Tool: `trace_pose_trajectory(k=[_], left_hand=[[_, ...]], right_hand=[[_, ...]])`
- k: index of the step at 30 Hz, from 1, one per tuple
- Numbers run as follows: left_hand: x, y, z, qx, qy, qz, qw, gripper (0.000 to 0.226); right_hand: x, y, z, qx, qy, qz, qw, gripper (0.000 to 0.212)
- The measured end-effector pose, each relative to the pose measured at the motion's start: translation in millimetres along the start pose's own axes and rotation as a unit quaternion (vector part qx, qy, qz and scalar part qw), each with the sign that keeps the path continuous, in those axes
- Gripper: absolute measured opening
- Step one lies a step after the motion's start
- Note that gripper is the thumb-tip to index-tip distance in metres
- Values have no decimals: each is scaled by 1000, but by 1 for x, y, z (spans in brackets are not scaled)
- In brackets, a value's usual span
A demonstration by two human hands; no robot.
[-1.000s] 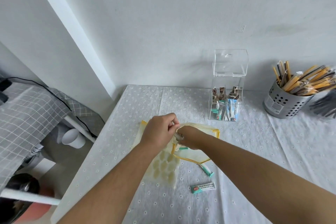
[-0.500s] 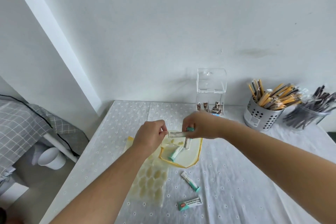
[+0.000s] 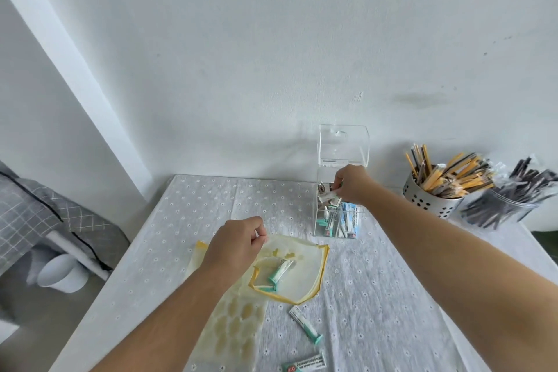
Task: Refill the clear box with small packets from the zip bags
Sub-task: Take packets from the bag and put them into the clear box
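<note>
The clear box (image 3: 353, 229) stands at the back of the table with its lid (image 3: 343, 144) flipped up, several small packets inside. My right hand (image 3: 351, 184) is over its open top, fingers closed on a white-and-green packet (image 3: 329, 195). My left hand (image 3: 238, 243) pinches the rim of a yellow-edged zip bag (image 3: 305, 281), holding its mouth open; a couple of green-capped packets (image 3: 280, 273) lie inside. A second, yellow-patterned zip bag (image 3: 232, 332) lies flat beneath my left forearm. Two loose packets (image 3: 305, 325) (image 3: 305, 364) rest on the cloth in front.
A perforated metal cup (image 3: 428, 199) of wrapped sticks and a clear jar (image 3: 501, 208) of dark ones stand at the back right. The table's left edge (image 3: 120, 257) drops to a floor with grey checked fabric (image 3: 33, 214) and a white cup (image 3: 60, 275).
My right hand has lifted a packet out of the zip bag and carried it back and to the right over the clear box. My left hand stays on the bag rim.
</note>
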State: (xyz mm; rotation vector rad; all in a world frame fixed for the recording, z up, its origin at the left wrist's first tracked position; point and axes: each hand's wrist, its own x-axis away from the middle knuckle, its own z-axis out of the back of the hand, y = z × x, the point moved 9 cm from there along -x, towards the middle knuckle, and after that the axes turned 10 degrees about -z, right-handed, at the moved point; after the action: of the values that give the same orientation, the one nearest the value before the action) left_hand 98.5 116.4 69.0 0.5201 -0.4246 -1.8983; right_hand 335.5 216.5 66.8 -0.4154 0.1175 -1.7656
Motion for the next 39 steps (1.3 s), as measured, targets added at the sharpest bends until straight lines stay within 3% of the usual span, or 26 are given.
trace_pose_trajectory(k=[7, 11, 20, 30, 39], left_hand=[[-3, -2, 0, 7, 0, 6, 1000, 8], [-5, -2, -2, 5, 0, 6, 1000, 7], [-6, 0, -4, 6, -7, 4, 1000, 7], [-2, 1, -4, -3, -7, 6, 1000, 8], [-2, 1, -6, 4, -8, 14, 1000, 8]], right_hand=[[-11, -9, -10, 75, -32, 6, 997, 18], [-16, -18, -11, 54, -42, -3, 998, 26], [-15, -4, -29, -27, -62, -30, 997, 22], [-16, -10, -13, -7, 38, -7, 999, 20], [-20, -3, -34, 79, 15, 31, 996, 35]])
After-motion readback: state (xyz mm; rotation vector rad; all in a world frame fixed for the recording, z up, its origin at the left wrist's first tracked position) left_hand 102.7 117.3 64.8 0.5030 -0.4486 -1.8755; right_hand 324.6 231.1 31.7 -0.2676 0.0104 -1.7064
